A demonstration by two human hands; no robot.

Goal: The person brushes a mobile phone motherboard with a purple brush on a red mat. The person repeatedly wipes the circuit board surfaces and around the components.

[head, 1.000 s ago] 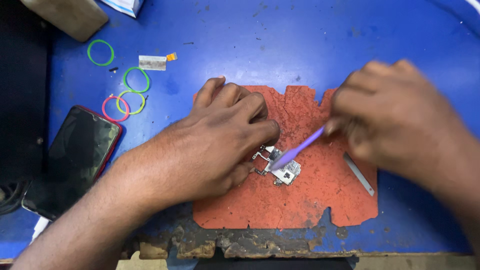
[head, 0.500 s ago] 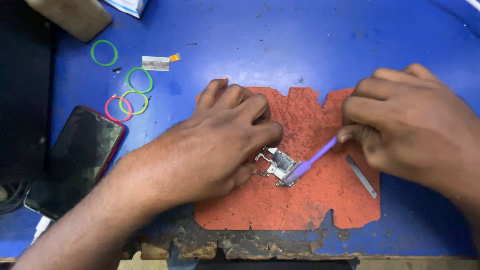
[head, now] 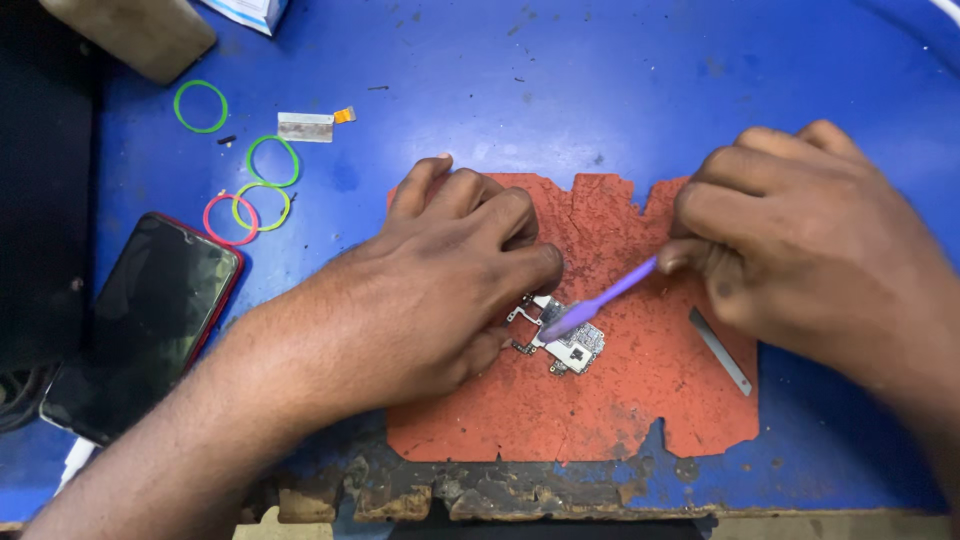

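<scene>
Small circuit board (head: 572,345) lies flat under purple tool (head: 600,297).

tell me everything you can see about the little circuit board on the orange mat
The circuit board is small, irregular in outline, silvery-grey with metal shields and a dark chip. It lies flat on the worn orange mat. The left hand pins its left edge with the fingertips, hiding part of it. The tip of the purple tool, held in the right hand, rests on top.

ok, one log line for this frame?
left hand: pins circuit board | right hand: purple tool tip on board | base: red mat
</scene>
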